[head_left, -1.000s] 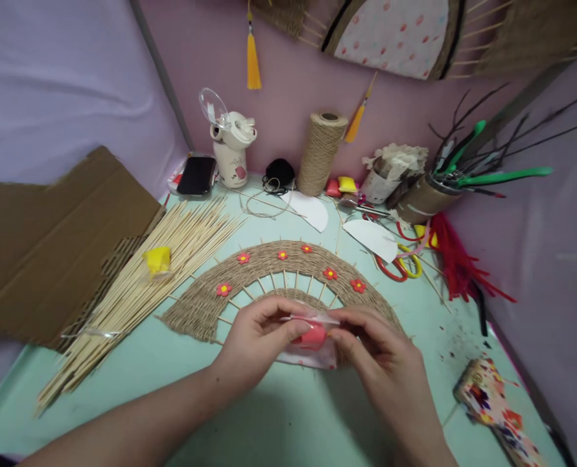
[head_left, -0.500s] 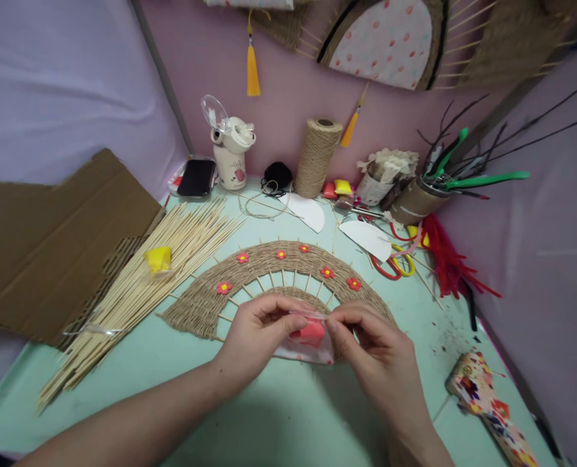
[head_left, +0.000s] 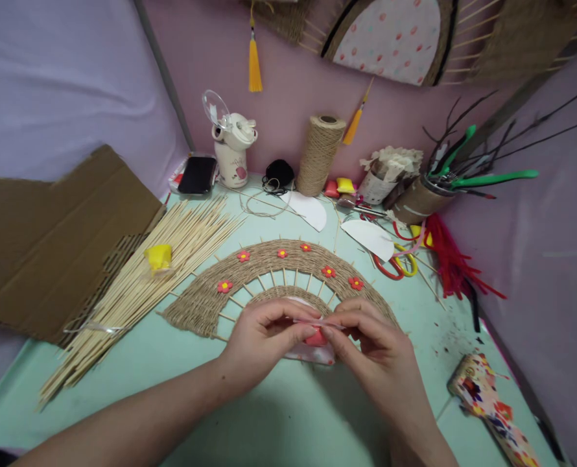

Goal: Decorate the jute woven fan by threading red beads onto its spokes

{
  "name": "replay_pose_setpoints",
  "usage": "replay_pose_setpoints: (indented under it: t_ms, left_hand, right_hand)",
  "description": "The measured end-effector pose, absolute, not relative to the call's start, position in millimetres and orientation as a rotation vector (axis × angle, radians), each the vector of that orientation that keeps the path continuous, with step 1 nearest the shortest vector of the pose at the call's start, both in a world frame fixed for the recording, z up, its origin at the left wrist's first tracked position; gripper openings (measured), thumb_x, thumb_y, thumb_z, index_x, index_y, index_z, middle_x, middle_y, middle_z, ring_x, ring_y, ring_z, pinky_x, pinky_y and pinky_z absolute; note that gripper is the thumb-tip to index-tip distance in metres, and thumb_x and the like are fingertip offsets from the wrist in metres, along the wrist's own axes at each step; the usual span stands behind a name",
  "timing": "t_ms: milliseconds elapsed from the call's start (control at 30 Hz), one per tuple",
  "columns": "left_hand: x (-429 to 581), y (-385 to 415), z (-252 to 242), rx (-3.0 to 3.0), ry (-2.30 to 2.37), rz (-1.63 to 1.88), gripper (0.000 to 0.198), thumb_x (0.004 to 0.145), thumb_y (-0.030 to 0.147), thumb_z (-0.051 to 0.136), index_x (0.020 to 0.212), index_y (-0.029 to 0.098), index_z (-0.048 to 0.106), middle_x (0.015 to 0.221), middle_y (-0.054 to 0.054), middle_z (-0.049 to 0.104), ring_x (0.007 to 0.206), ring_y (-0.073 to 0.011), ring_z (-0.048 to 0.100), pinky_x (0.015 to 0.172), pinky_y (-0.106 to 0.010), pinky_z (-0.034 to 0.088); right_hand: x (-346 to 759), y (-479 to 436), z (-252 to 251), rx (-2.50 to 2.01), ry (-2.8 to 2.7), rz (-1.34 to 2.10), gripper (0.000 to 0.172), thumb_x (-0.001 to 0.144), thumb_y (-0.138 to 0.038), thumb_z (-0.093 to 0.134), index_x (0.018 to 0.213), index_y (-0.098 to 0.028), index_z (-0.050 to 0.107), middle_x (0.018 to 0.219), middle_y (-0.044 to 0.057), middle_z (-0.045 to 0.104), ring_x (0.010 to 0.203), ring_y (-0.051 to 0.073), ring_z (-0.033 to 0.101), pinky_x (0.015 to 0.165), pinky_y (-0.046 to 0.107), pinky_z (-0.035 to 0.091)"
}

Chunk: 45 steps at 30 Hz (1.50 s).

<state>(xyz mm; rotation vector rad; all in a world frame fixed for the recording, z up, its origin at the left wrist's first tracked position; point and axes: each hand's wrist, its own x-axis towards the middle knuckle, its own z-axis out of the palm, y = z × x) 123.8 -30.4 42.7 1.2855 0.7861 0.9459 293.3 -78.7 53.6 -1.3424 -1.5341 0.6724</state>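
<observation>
Between my hands is a small clear packet of red clay (head_left: 316, 336), its plastic edge pinched at the top. My left hand (head_left: 264, 334) grips its left side with thumb and fingers. On the right side, my right hand (head_left: 369, 337) pinches the same plastic between thumb and forefinger. Below and behind them lies a woven twine fan (head_left: 191, 312) on thin sticks, with several red flowers (head_left: 282, 253) with yellow centres on its outer band. My hands and the packet hide part of the fan's inner band and its pale spotted centre.
Left are a bundle of bamboo sticks (head_left: 123, 305), a yellow clay packet (head_left: 159, 258) and cardboard (head_left: 59, 240). Behind stand a twine spool (head_left: 321, 155), a white jar (head_left: 232, 165) and a tool can (head_left: 419, 201). Scissors (head_left: 390, 267) and a patterned glue gun (head_left: 483, 395) lie right.
My fingers have come closer together along the packet's top edge, and less of the red clay shows. The view has shifted slightly.
</observation>
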Motion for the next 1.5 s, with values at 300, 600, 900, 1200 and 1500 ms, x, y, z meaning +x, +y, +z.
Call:
replay_pose_setpoints:
  t_ms: [300,600,900,1200,1500]
  left_hand:
    - [125.1,-31.3,42.3,1.263,0.851,0.913,0.007,0.076,0.022,0.072,0.073,0.016,0.073,0.083,-0.007,0.076,0.082,-0.0190,0.071,0.077,-0.030,0.059]
    - [125.6,-30.7,40.4,1.161,0.849,0.902,0.007,0.075,0.022,0.073,0.076,0.015,0.071,0.089,-0.008,0.076,0.087,-0.0189,0.071,0.080,-0.031,0.058]
    - [126.9,-28.5,40.2,1.156,0.849,0.895,0.007,0.073,0.022,0.074,0.073,0.016,0.072,0.087,-0.007,0.076,0.088,-0.0189,0.071,0.081,-0.032,0.058]
    - [125.9,-29.0,37.6,1.159,0.840,0.907,0.005,0.075,0.021,0.072,0.074,0.015,0.071,0.088,-0.008,0.075,0.090,-0.0191,0.070,0.084,-0.033,0.057]
    - [127.7,-34.5,29.4,1.200,0.790,0.937,0.007,0.073,0.019,0.074,0.078,0.018,0.070,0.092,-0.005,0.074,0.089,-0.0171,0.070,0.080,-0.029,0.058]
  right_hand:
    - [289.3,-79.0,56.4,-1.349,-1.542,0.642,0.013,0.085,-0.020,0.063,0.073,-0.020,0.069,0.071,0.001,0.062,0.066,0.012,0.059,0.056,0.023,0.046]
    - [293.2,-78.7,49.5,-1.418,-1.443,0.728,0.010,0.085,-0.026,0.064,0.080,-0.020,0.070,0.077,0.005,0.064,0.069,0.014,0.059,0.056,0.023,0.047]
    - [292.8,-78.4,50.8,-1.410,-1.431,0.724,0.011,0.084,-0.026,0.065,0.076,-0.021,0.071,0.074,0.003,0.063,0.067,0.013,0.058,0.054,0.023,0.045]
    - [291.6,-78.7,48.3,-1.408,-1.421,0.765,0.009,0.085,-0.027,0.065,0.080,-0.021,0.071,0.078,0.003,0.062,0.072,0.014,0.059,0.057,0.023,0.046]
    - [293.6,-77.7,45.5,-1.410,-1.401,0.789,0.010,0.084,-0.028,0.067,0.085,-0.024,0.075,0.081,0.004,0.061,0.074,0.014,0.059,0.055,0.022,0.047]
